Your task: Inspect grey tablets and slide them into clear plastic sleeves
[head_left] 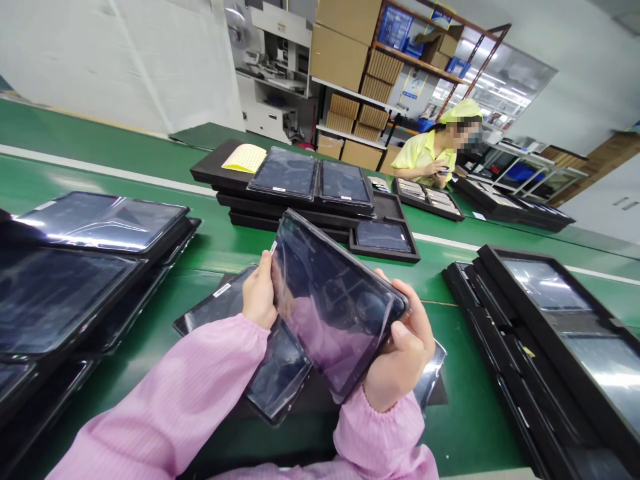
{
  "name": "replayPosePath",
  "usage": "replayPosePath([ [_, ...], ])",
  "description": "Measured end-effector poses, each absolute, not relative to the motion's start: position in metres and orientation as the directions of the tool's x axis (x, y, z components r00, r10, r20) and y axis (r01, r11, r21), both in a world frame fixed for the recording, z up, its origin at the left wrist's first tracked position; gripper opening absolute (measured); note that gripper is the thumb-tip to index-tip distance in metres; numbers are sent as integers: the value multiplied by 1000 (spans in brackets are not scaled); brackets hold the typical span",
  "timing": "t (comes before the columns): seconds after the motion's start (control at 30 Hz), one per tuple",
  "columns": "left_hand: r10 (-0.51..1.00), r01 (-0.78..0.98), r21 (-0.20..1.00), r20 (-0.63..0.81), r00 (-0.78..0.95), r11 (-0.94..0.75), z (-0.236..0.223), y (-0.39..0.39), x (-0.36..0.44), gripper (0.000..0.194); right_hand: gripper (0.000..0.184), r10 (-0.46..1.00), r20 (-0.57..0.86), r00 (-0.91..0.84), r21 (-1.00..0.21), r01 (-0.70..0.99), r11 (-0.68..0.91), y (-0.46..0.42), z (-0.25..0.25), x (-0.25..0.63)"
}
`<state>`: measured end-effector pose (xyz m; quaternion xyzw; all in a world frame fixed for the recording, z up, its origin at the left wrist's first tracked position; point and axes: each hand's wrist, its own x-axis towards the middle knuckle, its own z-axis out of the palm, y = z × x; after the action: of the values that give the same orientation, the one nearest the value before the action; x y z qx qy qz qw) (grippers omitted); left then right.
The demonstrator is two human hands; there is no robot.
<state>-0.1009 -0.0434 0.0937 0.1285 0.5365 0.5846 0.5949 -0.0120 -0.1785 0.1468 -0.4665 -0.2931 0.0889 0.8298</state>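
Between my two hands a dark tablet [335, 307] in clear plastic film is held up at a tilt, its glossy face toward me. My left hand [260, 290] grips its left edge beside a small white label. My right hand [403, 347] has the thumb on the front of the lower right corner and the fingers behind. Beneath it, another film-wrapped tablet [277, 373] with a white label lies on the green table. A further glossy panel [431, 373] shows partly behind my right wrist.
Stacked black trays with tablets [100, 223] stand at the left, and more black trays [550, 293] at the right. Ahead, black trays [295, 213] hold tablets and a yellow sheet [245, 158]. A person in yellow [427, 153] sits across the green table [215, 257].
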Motion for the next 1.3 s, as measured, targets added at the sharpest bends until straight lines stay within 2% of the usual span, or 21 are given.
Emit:
replayPosePath([
  [0.3,863,-543,802,-438,-250,249,87,-42,-103,25,38,412,398,819,-825,123,552,-177,147,-11],
  [0.47,821,-535,788,-502,-273,304,101,-47,-100,25,43,421,393,817,-820,105,563,-179,148,-12],
  [0.67,803,-542,772,-532,-267,331,109,-50,-99,26,37,396,400,826,-838,155,523,-178,146,-10],
  [0.87,815,-542,780,-514,-269,313,101,-47,-100,26,46,419,425,802,-829,159,537,-177,146,-9],
  [1.07,823,-540,786,-500,-270,301,96,-45,-100,24,27,388,403,829,-846,176,503,-176,149,-11],
  [1.13,834,-539,793,-482,-267,285,94,-44,-101,24,24,394,390,832,-846,155,510,-176,147,-11],
  [1.3,844,-539,788,-482,-237,298,89,-45,-102,24,33,406,342,848,-811,48,583,-174,144,-12],
])
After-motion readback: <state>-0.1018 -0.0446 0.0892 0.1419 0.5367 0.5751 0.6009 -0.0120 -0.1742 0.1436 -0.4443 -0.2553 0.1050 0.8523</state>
